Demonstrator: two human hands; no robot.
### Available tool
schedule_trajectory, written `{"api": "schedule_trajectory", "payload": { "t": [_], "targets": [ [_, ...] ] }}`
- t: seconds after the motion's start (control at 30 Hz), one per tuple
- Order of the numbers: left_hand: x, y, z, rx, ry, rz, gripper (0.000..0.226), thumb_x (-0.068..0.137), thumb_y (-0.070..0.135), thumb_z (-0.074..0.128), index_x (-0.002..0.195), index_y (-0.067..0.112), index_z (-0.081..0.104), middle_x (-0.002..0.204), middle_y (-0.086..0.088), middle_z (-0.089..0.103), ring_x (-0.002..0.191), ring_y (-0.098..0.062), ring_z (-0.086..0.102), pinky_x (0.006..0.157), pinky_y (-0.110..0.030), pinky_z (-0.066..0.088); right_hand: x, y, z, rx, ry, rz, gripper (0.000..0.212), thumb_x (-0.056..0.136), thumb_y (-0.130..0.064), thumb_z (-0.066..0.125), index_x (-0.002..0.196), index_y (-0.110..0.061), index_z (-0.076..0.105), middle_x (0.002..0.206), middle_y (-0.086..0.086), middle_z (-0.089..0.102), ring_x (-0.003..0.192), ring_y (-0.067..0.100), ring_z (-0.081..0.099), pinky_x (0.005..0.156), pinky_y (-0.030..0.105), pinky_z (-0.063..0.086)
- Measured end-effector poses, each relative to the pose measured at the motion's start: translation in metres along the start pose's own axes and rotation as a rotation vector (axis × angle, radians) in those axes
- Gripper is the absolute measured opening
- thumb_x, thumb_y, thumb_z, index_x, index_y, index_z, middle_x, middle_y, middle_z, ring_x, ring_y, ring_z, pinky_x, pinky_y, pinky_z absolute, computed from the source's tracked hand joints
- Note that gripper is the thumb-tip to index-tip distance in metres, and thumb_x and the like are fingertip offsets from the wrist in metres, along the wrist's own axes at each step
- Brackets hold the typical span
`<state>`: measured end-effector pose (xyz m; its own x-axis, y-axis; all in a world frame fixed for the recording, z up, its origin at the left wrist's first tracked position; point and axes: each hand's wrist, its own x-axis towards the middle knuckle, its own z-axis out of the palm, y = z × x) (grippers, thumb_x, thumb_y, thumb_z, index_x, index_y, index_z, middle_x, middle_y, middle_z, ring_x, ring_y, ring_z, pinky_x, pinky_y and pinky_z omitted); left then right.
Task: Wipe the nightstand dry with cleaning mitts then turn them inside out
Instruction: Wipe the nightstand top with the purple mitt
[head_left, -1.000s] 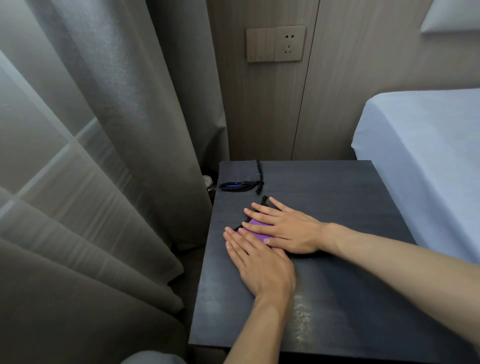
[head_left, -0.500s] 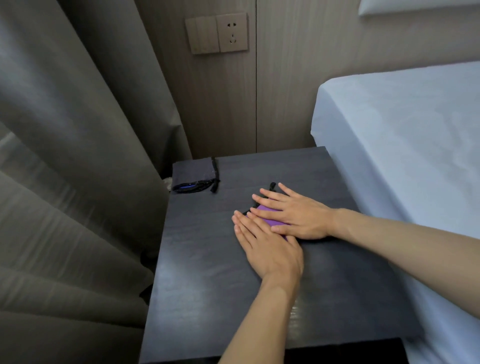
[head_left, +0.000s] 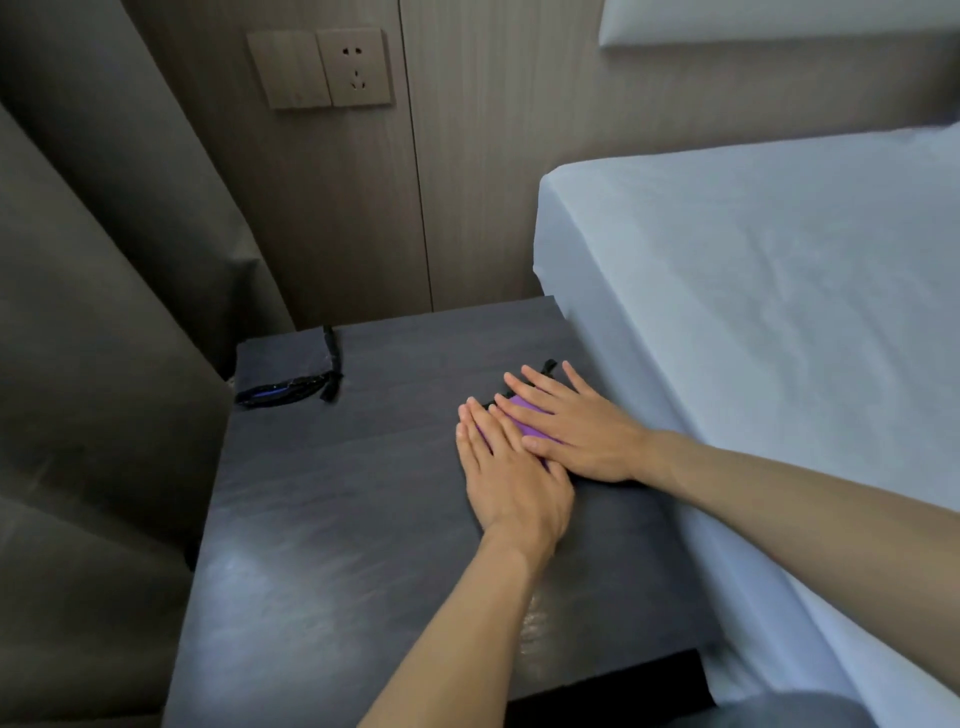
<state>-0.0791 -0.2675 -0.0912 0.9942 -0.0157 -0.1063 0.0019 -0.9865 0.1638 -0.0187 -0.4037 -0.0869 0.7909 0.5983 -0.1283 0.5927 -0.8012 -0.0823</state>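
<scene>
A dark wood-grain nightstand (head_left: 332, 519) fills the middle of the head view. A cleaning mitt (head_left: 523, 422) lies on its right half; only a purple strip and a black edge show between my hands. My left hand (head_left: 511, 483) lies flat on the mitt's near side, fingers straight and together. My right hand (head_left: 574, 428) lies flat across its far side, fingers spread, partly over my left fingertips. A second mitt (head_left: 283, 366), dark grey with a black cuff and a blue-purple lining, lies flat at the nightstand's back left corner.
A bed with a pale blue sheet (head_left: 753, 312) presses against the nightstand's right edge. Grey curtains (head_left: 104, 338) hang along the left side. A wall socket and switch plate (head_left: 322, 67) sit on the wood panel behind. Wet streaks glisten near the front edge (head_left: 535, 618).
The camera has swung right, so the nightstand and both hands sit further right in view and more bed shows. Both hands stay pressed flat on the purple mitt.
</scene>
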Motion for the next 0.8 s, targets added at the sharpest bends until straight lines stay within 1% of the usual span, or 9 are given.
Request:
{"api": "schedule_trajectory", "payload": {
  "t": [0.07,0.2,0.27,0.37,0.43,0.5,0.53,0.73,0.8],
  "targets": [
    [0.008,-0.002,0.001,-0.012,0.002,0.098,0.078,0.098,0.042,0.023,0.154,-0.005,-0.007,0.163,-0.028,-0.011,0.151,-0.037,-0.016,0.122,-0.044,-0.012,-0.009,0.001,-0.001,0.032,0.007,0.078,0.072,0.096,-0.067,-0.001,0.160,-0.035,0.003,0.169,-0.008,-0.005,0.153,0.010,-0.016,0.122,0.047,-0.012],
    [0.022,-0.006,0.000,0.009,-0.011,0.248,0.078,0.099,0.045,0.022,0.155,0.001,-0.009,0.164,-0.023,-0.013,0.151,-0.033,-0.018,0.123,-0.042,-0.011,-0.019,-0.006,0.004,0.074,0.050,0.259,0.075,0.095,-0.068,-0.003,0.160,-0.033,0.003,0.169,-0.006,-0.003,0.154,0.011,-0.013,0.124,0.051,-0.005],
    [0.024,-0.007,-0.002,0.021,-0.033,0.299,0.077,0.099,0.045,0.020,0.155,0.003,-0.011,0.164,-0.021,-0.015,0.151,-0.031,-0.019,0.123,-0.042,-0.011,-0.023,-0.012,0.006,0.115,0.062,0.334,0.080,0.089,-0.070,-0.009,0.160,-0.034,0.002,0.169,-0.007,-0.004,0.153,0.010,-0.013,0.124,0.050,-0.007],
    [0.023,-0.007,-0.005,0.050,-0.063,0.363,0.075,0.099,0.045,0.017,0.155,0.004,-0.013,0.164,-0.019,-0.015,0.151,-0.029,-0.019,0.122,-0.041,-0.013,-0.032,-0.018,0.009,0.128,0.079,0.390,0.085,0.085,-0.072,-0.014,0.160,-0.034,0.000,0.169,-0.006,-0.006,0.153,0.011,-0.015,0.123,0.049,-0.011],
    [0.019,-0.007,-0.005,0.074,-0.071,0.413,0.078,0.093,0.048,0.005,0.156,0.005,-0.012,0.165,-0.018,-0.014,0.152,-0.028,-0.019,0.122,-0.041,-0.014,-0.041,-0.020,0.011,0.122,0.081,0.417,0.086,0.084,-0.072,-0.016,0.160,-0.034,0.000,0.169,-0.006,-0.006,0.153,0.011,-0.016,0.123,0.048,-0.012],
    [0.014,-0.006,-0.004,0.083,-0.070,0.455,0.088,0.080,0.050,-0.009,0.156,0.007,-0.011,0.165,-0.017,-0.013,0.152,-0.028,-0.018,0.121,-0.041,-0.016,-0.049,-0.026,0.013,0.123,0.081,0.456,0.088,0.083,-0.072,-0.018,0.160,-0.034,-0.001,0.169,-0.006,-0.007,0.153,0.011,-0.016,0.123,0.048,-0.012],
    [0.011,-0.006,-0.004,0.086,-0.069,0.469,0.091,0.077,0.050,-0.011,0.156,0.007,-0.010,0.166,-0.016,-0.012,0.152,-0.027,-0.018,0.121,-0.041,-0.017,-0.053,-0.030,0.014,0.123,0.082,0.481,0.088,0.082,-0.072,-0.019,0.160,-0.034,-0.002,0.169,-0.006,-0.007,0.153,0.011,-0.016,0.123,0.047,-0.012],
    [0.008,-0.018,-0.008,0.157,-0.062,0.605,0.087,0.079,0.051,-0.009,0.157,0.011,-0.009,0.166,-0.011,-0.011,0.152,-0.023,-0.017,0.122,-0.043,-0.013,-0.062,-0.065,0.018,0.100,0.118,0.680,0.091,0.079,-0.069,-0.028,0.158,-0.029,-0.007,0.169,0.000,-0.006,0.154,0.016,-0.014,0.123,0.046,-0.013],
    [0.008,-0.028,-0.009,0.176,-0.060,0.666,0.082,0.085,0.050,-0.004,0.158,0.012,-0.007,0.167,-0.010,-0.010,0.152,-0.022,-0.018,0.122,-0.042,-0.013,-0.061,-0.081,0.021,0.113,0.141,0.748,0.099,0.076,-0.070,-0.033,0.159,-0.026,-0.005,0.169,0.004,-0.006,0.154,0.017,-0.014,0.123,0.045,-0.013]
  ]
}}
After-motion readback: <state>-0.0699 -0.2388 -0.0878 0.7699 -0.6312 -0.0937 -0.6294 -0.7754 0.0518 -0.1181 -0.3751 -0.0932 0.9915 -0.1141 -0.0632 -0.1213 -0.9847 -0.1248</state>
